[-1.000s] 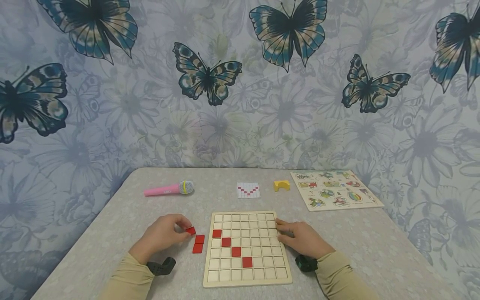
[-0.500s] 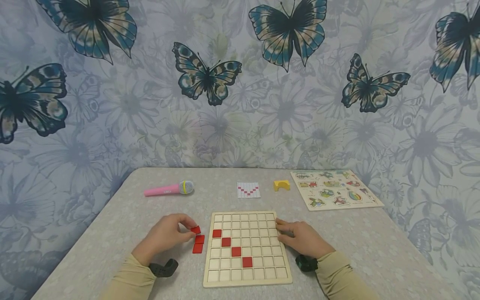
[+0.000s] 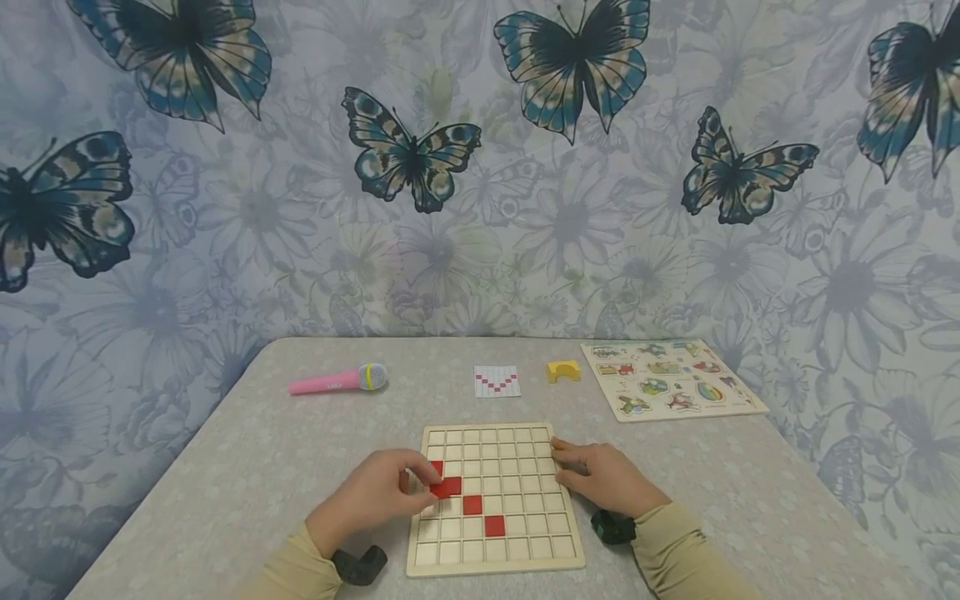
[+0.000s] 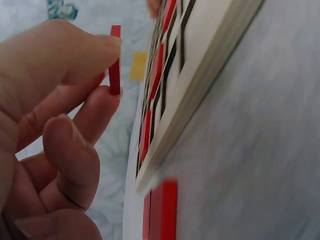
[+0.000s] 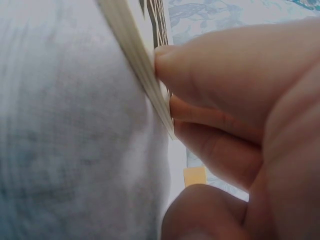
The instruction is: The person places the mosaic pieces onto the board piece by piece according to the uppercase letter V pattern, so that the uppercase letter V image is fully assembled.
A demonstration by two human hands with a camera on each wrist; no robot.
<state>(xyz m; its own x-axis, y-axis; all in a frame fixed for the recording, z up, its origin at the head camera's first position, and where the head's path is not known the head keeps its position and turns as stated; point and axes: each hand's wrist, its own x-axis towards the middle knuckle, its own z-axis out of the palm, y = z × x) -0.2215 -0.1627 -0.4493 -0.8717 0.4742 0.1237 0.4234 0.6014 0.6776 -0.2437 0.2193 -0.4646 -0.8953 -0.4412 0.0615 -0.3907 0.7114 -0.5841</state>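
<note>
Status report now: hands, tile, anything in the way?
Left hand pinches a red tile above left side of board. Right hand touches board's right edge. No obstacle seen between tile and board.

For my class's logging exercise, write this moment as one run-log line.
left hand: pinches red square tile over wooden grid board | right hand: touches board

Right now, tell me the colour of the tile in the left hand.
The tile is red, best seen in the left wrist view.
</note>
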